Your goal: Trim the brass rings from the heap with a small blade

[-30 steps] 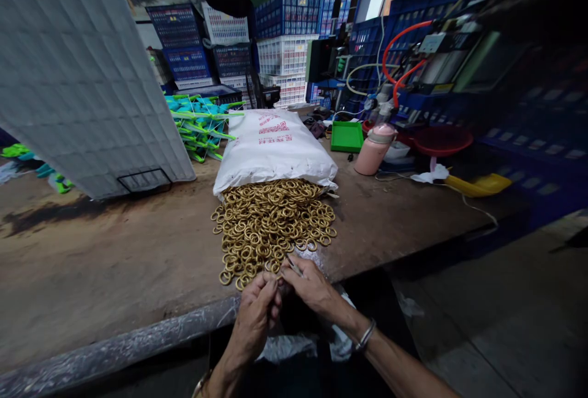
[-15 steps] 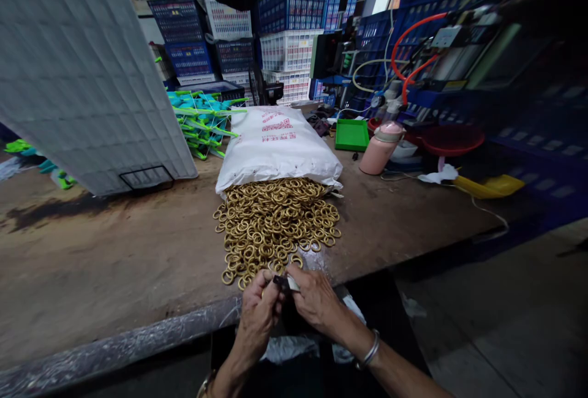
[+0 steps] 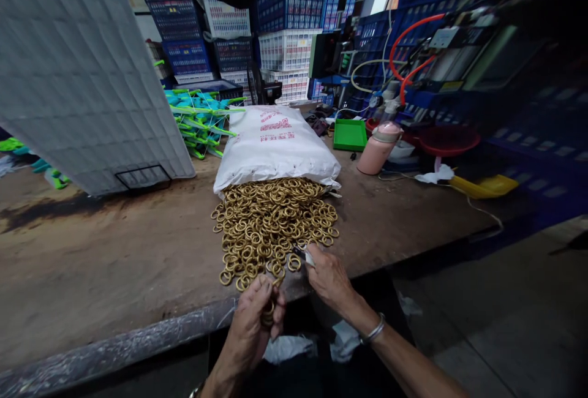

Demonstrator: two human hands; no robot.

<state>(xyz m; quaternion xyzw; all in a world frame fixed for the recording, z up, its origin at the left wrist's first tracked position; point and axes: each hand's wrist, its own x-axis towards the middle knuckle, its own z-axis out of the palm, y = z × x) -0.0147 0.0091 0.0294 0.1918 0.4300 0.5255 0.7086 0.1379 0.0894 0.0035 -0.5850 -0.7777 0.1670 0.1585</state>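
Observation:
A heap of gold-coloured rings (image 3: 271,220) spills onto the table from the mouth of a white printed sack (image 3: 280,144). My left hand (image 3: 257,312), near the table's front edge, is closed around several of these rings; one sticks out at its fingertips. To the right, at the near edge of the heap, my right hand (image 3: 329,277) pinches a small tool with a dark tip and a white part (image 3: 303,255). The tip points left toward the rings; its exact kind is too small to tell. A loose ring (image 3: 294,262) lies just below the tip.
A quilted grey-white panel (image 3: 92,79) stands at the left, beside green and turquoise pieces (image 3: 197,119). A green tray (image 3: 350,135), pink bottle (image 3: 379,150) and yellow scoop (image 3: 487,186) sit on the right. Stacked crates (image 3: 289,49) rise behind the wooden table (image 3: 151,257).
My hands, together before, are now apart. The right has moved up and right to the heap with the small tool; the left has stayed low, and its rings now show.

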